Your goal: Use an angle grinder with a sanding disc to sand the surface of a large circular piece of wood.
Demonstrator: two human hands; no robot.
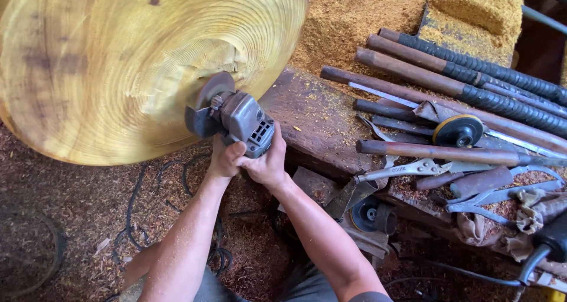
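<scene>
Both hands — left hand (224,159), right hand (267,163) — are squeezing the heavy grey grinder (242,120) tightly by its body, pressing the spinning wood (118,65).

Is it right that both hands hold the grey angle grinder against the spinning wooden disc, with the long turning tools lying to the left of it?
Not quite. The head view shows both hands, left and right, on the angle grinder at the wooden disc, but the long turning tools lie to the right.

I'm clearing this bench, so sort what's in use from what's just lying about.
In use:
left hand
right hand
grinder
wood disc, blurred

Lying about:
long rods
locking pliers
yellow-rimmed disc
black cable
sawdust
</scene>
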